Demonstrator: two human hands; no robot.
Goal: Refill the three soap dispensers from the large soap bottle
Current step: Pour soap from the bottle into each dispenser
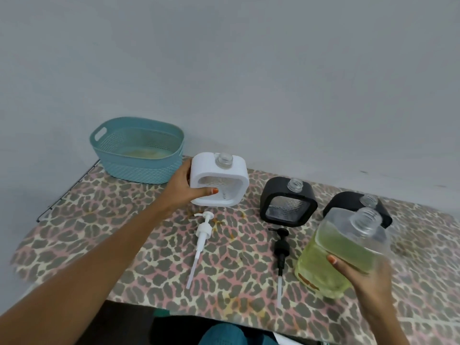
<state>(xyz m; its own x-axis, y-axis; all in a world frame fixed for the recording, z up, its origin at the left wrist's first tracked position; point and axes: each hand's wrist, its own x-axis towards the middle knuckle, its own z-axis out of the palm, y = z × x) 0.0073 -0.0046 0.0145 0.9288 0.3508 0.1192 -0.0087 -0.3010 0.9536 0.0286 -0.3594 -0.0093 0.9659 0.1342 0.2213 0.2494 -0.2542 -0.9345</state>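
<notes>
My left hand (184, 186) grips the left side of the white soap dispenser (225, 168), whose glass neck is uncapped; its thumb lies across the front window. My right hand (361, 277) holds the large clear soap bottle (333, 260), open-necked, tilted left and part full of yellow-green soap. A black dispenser (276, 192) stands uncapped at the middle. Another black dispenser (348, 200) is partly hidden behind the large bottle. A white pump (202, 235) and a black pump (281, 247) lie on the table in front of them.
A teal plastic basket (149, 168) stands at the table's back left corner against the grey wall. The table carries a leopard-print cloth (124, 230). Its near edge runs just above my lap.
</notes>
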